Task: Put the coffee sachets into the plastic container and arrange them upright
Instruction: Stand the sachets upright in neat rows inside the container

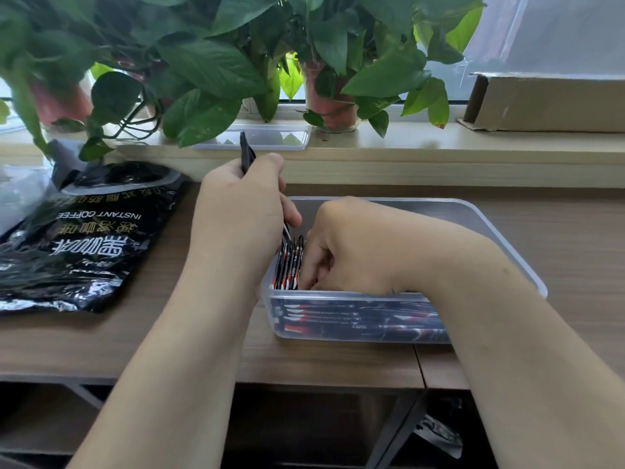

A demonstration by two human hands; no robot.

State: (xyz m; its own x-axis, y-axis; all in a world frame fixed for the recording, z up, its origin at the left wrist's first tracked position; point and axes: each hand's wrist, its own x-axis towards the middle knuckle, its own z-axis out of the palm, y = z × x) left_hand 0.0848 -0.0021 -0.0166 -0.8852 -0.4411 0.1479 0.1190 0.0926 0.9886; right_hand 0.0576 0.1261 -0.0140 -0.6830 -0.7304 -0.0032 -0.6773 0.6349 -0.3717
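the left hand (241,206) grips one coffee sachet (246,156) above the plastic container (500,231). the right hand (345,245), fingers curled, seems to press the upright sachets (289,265) inside.

Left hand (243,204), right hand (351,245) — bare; forearms (176,350) bare

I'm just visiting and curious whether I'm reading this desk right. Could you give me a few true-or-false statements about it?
1. The left hand grips a sachet. True.
2. The right hand is outside the container. False: it is inside, against the standing sachets.
3. The black coffee bag stands upright. False: it lies flat on the table, left of the container.
4. Potted plants stand on the sill behind. True.
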